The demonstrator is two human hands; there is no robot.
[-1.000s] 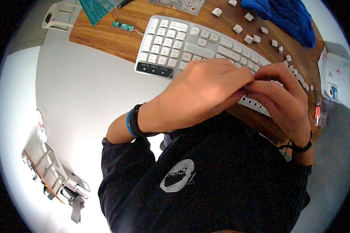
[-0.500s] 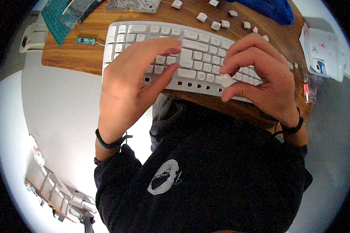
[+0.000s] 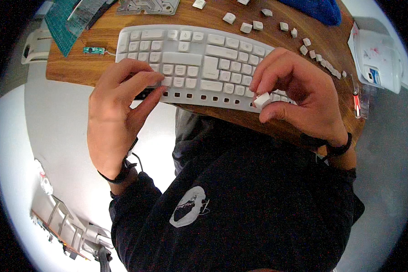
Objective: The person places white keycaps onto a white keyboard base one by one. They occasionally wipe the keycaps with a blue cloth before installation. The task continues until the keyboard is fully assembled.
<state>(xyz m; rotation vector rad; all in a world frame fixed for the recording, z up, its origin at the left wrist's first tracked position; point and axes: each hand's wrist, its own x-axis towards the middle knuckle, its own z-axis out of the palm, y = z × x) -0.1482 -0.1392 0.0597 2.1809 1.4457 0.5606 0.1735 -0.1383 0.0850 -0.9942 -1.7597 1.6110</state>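
A white keyboard (image 3: pixel 181 58) lies at an angle near the table edge, most of its keys capped. Along its near row, several square switch openings (image 3: pixel 215 99) show dark. In my right hand (image 3: pixel 299 86) a white keycap (image 3: pixel 262 100) is pinched between thumb and fingers, above the keyboard's near right part, which the hand partly hides. My left hand (image 3: pixel 118 104) is at the keyboard's near left corner, its thumb and fingertips apart over the last keys there. Nothing shows between those fingers.
Loose white keycaps (image 3: pixel 258 25) are scattered beyond the keyboard and down its right side. A small green circuit board (image 3: pixel 94 50) with a wire lies left. Farther back are a green cutting mat (image 3: pixel 59 29), a metal plate (image 3: pixel 147 6) and blue cloth (image 3: pixel 319 11). Red-handled tool (image 3: pixel 357 104) at right.
My left hand has moved left and slightly down, off the middle of the keyboard to its near left corner. The keycap in my right hand has turned and dropped slightly.
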